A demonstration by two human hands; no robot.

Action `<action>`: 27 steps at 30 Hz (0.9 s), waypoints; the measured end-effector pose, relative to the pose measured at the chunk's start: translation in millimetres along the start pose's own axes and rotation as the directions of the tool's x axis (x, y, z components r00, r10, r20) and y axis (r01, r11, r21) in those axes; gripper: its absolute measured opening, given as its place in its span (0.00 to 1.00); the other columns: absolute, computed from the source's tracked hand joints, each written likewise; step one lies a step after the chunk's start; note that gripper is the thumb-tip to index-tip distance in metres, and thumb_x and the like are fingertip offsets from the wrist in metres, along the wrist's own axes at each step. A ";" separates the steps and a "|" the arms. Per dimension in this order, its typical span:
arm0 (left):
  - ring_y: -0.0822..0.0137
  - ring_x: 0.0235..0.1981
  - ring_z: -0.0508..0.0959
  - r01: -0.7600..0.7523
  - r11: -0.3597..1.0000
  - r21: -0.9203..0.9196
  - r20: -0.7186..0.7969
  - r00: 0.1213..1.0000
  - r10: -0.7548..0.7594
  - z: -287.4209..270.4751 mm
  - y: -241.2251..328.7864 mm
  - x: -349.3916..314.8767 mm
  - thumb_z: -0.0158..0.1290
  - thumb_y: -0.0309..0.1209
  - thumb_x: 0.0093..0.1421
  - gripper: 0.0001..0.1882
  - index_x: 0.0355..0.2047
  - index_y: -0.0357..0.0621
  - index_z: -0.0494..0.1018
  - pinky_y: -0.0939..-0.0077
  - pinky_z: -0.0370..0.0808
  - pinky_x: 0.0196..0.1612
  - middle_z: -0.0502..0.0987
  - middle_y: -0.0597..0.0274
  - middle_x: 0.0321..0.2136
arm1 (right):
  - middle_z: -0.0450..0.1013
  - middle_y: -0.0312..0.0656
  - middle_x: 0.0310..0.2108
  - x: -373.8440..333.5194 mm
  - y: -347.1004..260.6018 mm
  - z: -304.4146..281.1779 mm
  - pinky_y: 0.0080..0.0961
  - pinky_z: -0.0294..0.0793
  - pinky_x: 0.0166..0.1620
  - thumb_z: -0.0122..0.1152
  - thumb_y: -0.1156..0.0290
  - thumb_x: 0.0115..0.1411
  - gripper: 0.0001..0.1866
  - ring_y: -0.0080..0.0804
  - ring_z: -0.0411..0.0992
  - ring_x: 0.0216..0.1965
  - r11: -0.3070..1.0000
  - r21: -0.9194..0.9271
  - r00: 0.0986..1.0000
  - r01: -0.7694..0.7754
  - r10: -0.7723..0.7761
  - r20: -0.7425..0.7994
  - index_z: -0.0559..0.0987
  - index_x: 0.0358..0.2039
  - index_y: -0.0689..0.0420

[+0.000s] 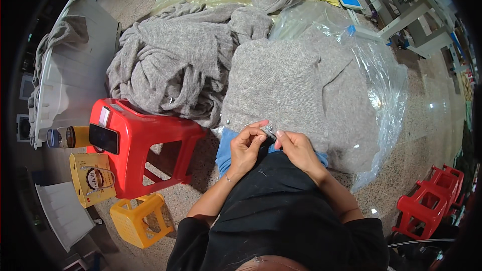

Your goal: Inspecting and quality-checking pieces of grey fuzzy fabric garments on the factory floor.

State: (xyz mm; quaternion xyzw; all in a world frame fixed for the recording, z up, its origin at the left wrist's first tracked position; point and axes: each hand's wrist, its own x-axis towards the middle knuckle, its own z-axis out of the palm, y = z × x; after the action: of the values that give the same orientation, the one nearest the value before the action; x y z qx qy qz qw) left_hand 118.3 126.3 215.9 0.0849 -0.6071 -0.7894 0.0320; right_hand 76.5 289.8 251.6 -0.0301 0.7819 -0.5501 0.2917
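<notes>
Both grips are narrow: the left hand (pixel 244 148) and right hand (pixel 296 149) pinch a small grey knit edge (pixel 268 129) above the lap. Whether anything smaller sits in the pinch cannot be told. The edge appears to belong to the grey sweater (pixel 276 80), spread just beyond the hands, beside transparent plastic sheeting (pixel 389 88). The knit is judged light, soft and limp, with little slip; loops may snag or stretch. Recommended hold: fingertips close together at the edge. Farther left lies a rumpled knitwear heap (pixel 165 52).
</notes>
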 end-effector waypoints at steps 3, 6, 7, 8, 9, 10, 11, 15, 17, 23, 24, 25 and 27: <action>0.75 0.41 0.72 -0.004 1.000 -0.009 0.005 1.000 0.004 0.9 1.5 -0.7 0.51 0.18 0.57 0.02 0.31 0.34 0.72 0.84 0.69 0.41 0.72 0.48 0.47 | 0.61 0.29 0.12 1.9 2.7 5.4 0.18 0.56 0.21 0.49 0.57 0.63 0.22 0.15 0.57 0.17 0.998 -0.047 0.999 0.033 -0.033 -0.001 0.75 0.19 0.60; 0.75 0.41 0.72 -0.010 1.000 0.006 0.026 1.000 0.009 0.0 2.2 -0.9 0.51 0.18 0.57 0.02 0.31 0.34 0.72 0.83 0.69 0.41 0.72 0.48 0.47 | 0.61 0.29 0.11 5.8 4.7 7.0 0.18 0.55 0.21 0.49 0.57 0.62 0.22 0.15 0.57 0.16 0.998 -0.062 1.000 0.030 -0.031 -0.006 0.75 0.18 0.60; 0.75 0.41 0.72 -0.001 0.999 0.041 0.048 0.999 -0.001 -0.5 2.2 -1.1 0.51 0.18 0.57 0.02 0.31 0.34 0.72 0.83 0.69 0.41 0.71 0.48 0.47 | 0.61 0.29 0.11 7.0 5.0 7.2 0.18 0.55 0.20 0.50 0.57 0.62 0.22 0.15 0.57 0.16 0.996 -0.093 0.999 -0.003 0.000 -0.035 0.76 0.18 0.60; 0.75 0.41 0.72 -0.018 1.000 0.023 0.042 0.999 0.017 -0.5 1.9 -1.2 0.51 0.18 0.57 0.02 0.31 0.34 0.72 0.83 0.69 0.41 0.71 0.48 0.47 | 0.61 0.29 0.11 7.6 5.0 7.1 0.18 0.55 0.20 0.50 0.57 0.62 0.22 0.15 0.57 0.16 0.997 -0.064 0.999 0.034 -0.035 -0.017 0.76 0.18 0.60; 0.74 0.41 0.72 -0.005 1.000 0.014 0.038 0.999 0.004 -0.6 1.7 -1.4 0.51 0.18 0.57 0.02 0.31 0.34 0.71 0.82 0.70 0.41 0.71 0.47 0.47 | 0.61 0.29 0.11 8.0 4.9 7.2 0.19 0.55 0.20 0.50 0.57 0.62 0.22 0.15 0.57 0.16 0.999 -0.037 1.000 0.021 -0.022 -0.021 0.76 0.18 0.61; 0.74 0.41 0.73 0.024 1.000 0.017 0.038 0.999 -0.025 -0.3 1.7 -1.9 0.51 0.18 0.57 0.02 0.31 0.34 0.71 0.82 0.70 0.42 0.71 0.47 0.47 | 0.61 0.29 0.10 7.9 4.5 7.3 0.19 0.55 0.19 0.50 0.58 0.62 0.22 0.16 0.56 0.15 0.999 -0.034 0.999 -0.030 0.029 -0.034 0.76 0.18 0.61; 0.74 0.41 0.73 0.009 1.000 0.005 0.032 0.999 -0.009 0.3 1.5 -1.6 0.51 0.18 0.57 0.02 0.31 0.34 0.71 0.82 0.70 0.42 0.71 0.47 0.47 | 0.61 0.29 0.10 7.9 3.8 7.2 0.19 0.55 0.19 0.50 0.58 0.62 0.22 0.16 0.56 0.15 1.000 -0.010 1.000 0.008 -0.008 -0.023 0.76 0.18 0.61; 0.76 0.36 0.73 0.045 0.998 0.036 0.091 0.995 -0.048 -3.7 4.9 -4.6 0.51 0.19 0.58 0.02 0.31 0.35 0.72 0.83 0.70 0.38 0.75 0.52 0.43 | 0.62 0.33 0.09 2.7 -2.4 1.1 0.22 0.58 0.20 0.52 0.57 0.60 0.22 0.19 0.59 0.15 0.995 -0.093 0.999 0.045 -0.047 -0.025 0.76 0.19 0.62; 0.75 0.34 0.75 0.081 0.993 0.090 0.125 0.988 -0.092 -16.4 7.2 -6.4 0.51 0.20 0.58 0.02 0.30 0.34 0.73 0.82 0.71 0.38 0.76 0.53 0.39 | 0.64 0.37 0.09 -1.7 -8.2 -4.9 0.24 0.62 0.22 0.54 0.58 0.59 0.21 0.22 0.62 0.15 0.989 -0.125 0.997 0.075 -0.077 -0.006 0.76 0.18 0.63; 0.80 0.11 0.66 0.115 0.960 0.257 -0.419 0.908 0.004 -103.5 -22.3 19.9 0.48 0.32 0.62 0.17 0.18 0.38 0.70 0.86 0.61 0.15 0.73 0.62 0.15 | 0.70 0.46 0.38 25.1 -30.7 14.8 0.29 0.73 0.34 0.69 0.62 0.46 0.22 0.39 0.73 0.30 0.726 -0.386 0.769 0.568 -0.636 -0.063 0.74 0.38 0.61; 0.74 0.17 0.73 0.198 0.918 0.344 -0.484 0.875 -0.007 -123.1 -31.6 29.8 0.49 0.35 0.61 0.16 0.22 0.35 0.74 0.81 0.68 0.22 0.76 0.61 0.19 | 0.70 0.46 0.38 36.1 -33.3 29.4 0.29 0.73 0.34 0.69 0.62 0.46 0.22 0.39 0.73 0.30 0.721 -0.388 0.763 0.575 -0.643 -0.064 0.74 0.38 0.61; 0.70 0.19 0.74 0.194 0.823 0.533 -0.479 0.871 0.106 -137.0 -43.3 38.6 0.51 0.34 0.59 0.12 0.26 0.37 0.74 0.78 0.70 0.24 0.77 0.60 0.20 | 0.69 0.47 0.39 47.6 -35.7 46.8 0.31 0.74 0.32 0.67 0.62 0.47 0.21 0.41 0.74 0.30 0.652 -0.519 0.783 0.552 -0.620 0.053 0.73 0.38 0.61; 0.63 0.24 0.77 0.206 0.699 0.685 -0.413 0.900 0.140 -152.5 -68.5 53.9 0.55 0.30 0.54 0.09 0.35 0.40 0.73 0.73 0.72 0.30 0.78 0.57 0.26 | 0.68 0.47 0.41 68.9 -37.4 72.8 0.33 0.74 0.30 0.66 0.62 0.48 0.20 0.42 0.74 0.30 0.556 -0.638 0.800 0.532 -0.578 0.164 0.73 0.37 0.61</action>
State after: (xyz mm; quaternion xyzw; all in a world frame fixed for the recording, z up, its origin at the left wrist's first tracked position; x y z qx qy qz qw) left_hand 95.3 -9.4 106.8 0.2754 -0.8402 -0.4523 0.1165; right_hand 44.8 188.4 238.9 -0.3570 0.8820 -0.3038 0.0482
